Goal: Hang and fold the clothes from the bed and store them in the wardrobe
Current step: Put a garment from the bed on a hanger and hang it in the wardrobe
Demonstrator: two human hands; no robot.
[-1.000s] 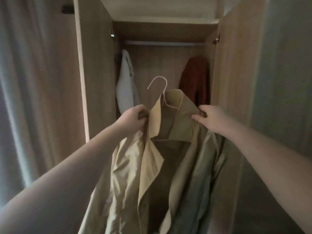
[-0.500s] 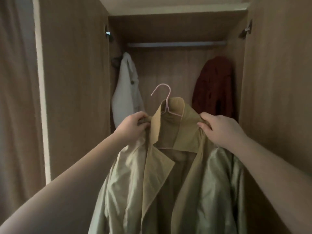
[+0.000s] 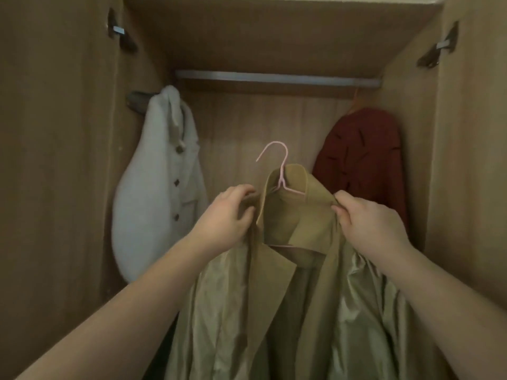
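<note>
Clamped on the tan coat [image 3: 296, 215] at both shoulders: left grip [image 3: 229, 215] and right grip [image 3: 370, 223], pinching cloth either side of the collar. Held between them on the pink hanger [image 3: 283, 171], inside the wardrobe [image 3: 247, 119], hook well below the rail [image 3: 274, 78]. Could slide off the hanger if lifted by cloth alone, or snag the red garment [image 3: 362, 165] close behind.

The open brown wooden wardrobe [image 3: 68, 160] has a grey metal rail [image 3: 274, 78] running across just under its top board. A white fleecy button-front jacket [image 3: 153, 201] hangs below the rail's left end, against the left wall. At the right end a dark red knitted garment [image 3: 362, 165] hangs from a thin orange hanger hook [image 3: 356, 101].
</note>
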